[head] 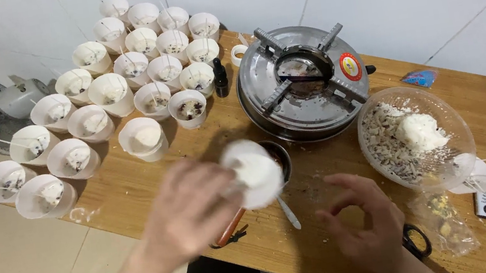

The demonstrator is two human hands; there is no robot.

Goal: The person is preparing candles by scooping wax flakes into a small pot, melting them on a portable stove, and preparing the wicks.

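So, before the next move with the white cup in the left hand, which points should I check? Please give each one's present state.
1. Left hand grips the white cup: ok, though blurred.
2. Cup above the small dark bowl: ok.
3. Right hand free: ok, it holds nothing.
4. Cup's contents: cannot tell, blurred.
5. Stove burner off: cannot tell.
6. Filled cups upright on the wooden table: ok.

Your wooden desk (148,181) carried rows of white paper cups (121,77), a round metal stove (302,84), a small dark dropper bottle (220,77), a clear plastic bowl (414,138) of flakes, a little metal pot (277,157), scissors (416,242) and a crumpled plastic bag (445,222).
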